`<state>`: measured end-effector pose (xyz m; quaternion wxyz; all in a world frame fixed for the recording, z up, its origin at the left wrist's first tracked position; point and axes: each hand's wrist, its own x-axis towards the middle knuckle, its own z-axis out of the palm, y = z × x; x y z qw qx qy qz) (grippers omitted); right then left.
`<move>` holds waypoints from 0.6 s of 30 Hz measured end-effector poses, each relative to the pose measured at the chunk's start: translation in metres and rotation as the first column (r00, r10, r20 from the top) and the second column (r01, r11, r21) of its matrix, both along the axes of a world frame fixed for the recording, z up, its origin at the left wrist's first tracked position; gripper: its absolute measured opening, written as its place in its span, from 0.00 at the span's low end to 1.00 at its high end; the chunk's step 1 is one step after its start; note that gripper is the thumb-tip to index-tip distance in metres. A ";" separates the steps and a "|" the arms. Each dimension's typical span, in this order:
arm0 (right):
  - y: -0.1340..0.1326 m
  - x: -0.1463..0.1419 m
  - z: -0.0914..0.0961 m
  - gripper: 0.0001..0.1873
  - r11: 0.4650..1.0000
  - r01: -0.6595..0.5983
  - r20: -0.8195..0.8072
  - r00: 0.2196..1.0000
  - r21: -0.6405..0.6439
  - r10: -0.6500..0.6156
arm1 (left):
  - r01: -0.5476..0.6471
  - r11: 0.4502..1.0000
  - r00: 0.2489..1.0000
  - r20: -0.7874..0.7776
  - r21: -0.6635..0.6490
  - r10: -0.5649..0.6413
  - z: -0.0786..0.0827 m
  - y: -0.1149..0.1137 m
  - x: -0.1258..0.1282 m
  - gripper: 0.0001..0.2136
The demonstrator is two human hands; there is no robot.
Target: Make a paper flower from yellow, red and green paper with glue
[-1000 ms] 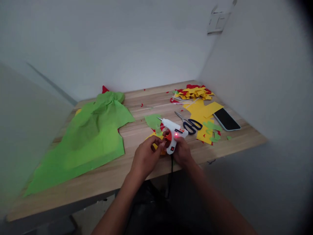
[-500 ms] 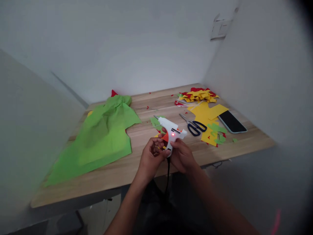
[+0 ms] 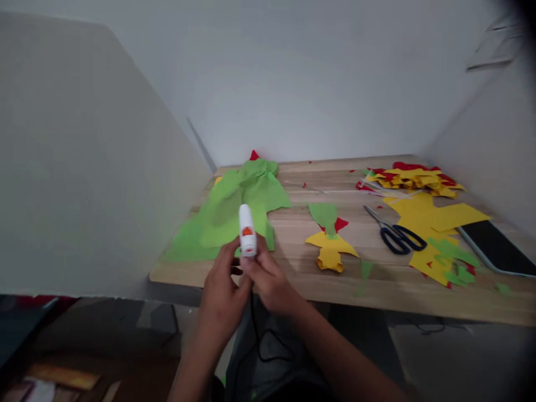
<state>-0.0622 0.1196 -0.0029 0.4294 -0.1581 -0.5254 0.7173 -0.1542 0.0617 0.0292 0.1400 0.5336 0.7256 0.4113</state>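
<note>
Both my hands are up at the near left edge of the wooden table (image 3: 293, 279), wrapped round a white glue gun (image 3: 247, 234) with an orange trigger. My right hand (image 3: 268, 279) grips its handle from the right and my left hand (image 3: 224, 285) closes on it from the left. The gun's black cord (image 3: 255, 335) hangs down toward my lap. A small yellow, green and red paper piece (image 3: 330, 248) lies on the table just right of my hands, touched by neither.
A big crumpled green sheet (image 3: 230, 215) covers the table's left end. Black-handled scissors (image 3: 396, 231), yellow sheets with green scraps (image 3: 427, 223), a red and yellow pile (image 3: 412, 178) and a phone (image 3: 496, 245) lie to the right. A grey partition (image 3: 84, 167) stands at the left.
My view has swung left. The glue gun has come off the paper piece and now points away from me over the table's left edge, with both hands still on it.
</note>
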 end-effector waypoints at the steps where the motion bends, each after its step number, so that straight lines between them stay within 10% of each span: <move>1: -0.002 -0.014 0.004 0.30 0.993 -0.031 0.040 0.999 0.114 0.027 | -0.087 0.996 0.995 -0.053 -0.030 0.086 0.003 -0.005 -0.015 0.20; 4: -0.001 -0.050 0.005 0.31 0.887 -0.138 0.236 0.971 0.441 0.033 | -0.361 0.925 0.929 -0.135 -0.116 0.345 0.010 -0.022 -0.061 0.22; 8: 0.019 -0.080 -0.023 0.25 0.663 -0.250 0.533 0.804 0.706 -0.265 | -0.618 0.778 0.783 -0.166 -0.113 0.599 0.010 -0.048 -0.117 0.24; 11: 0.034 -0.083 -0.050 0.29 0.562 -0.410 0.671 0.619 0.719 -0.408 | -0.701 0.710 0.711 -0.134 -0.065 0.690 0.000 -0.056 -0.147 0.24; 18: 0.038 -0.062 -0.061 0.23 0.478 -0.431 0.643 0.469 0.765 -0.606 | -0.724 0.688 0.689 -0.092 -0.050 0.719 -0.027 -0.037 -0.178 0.25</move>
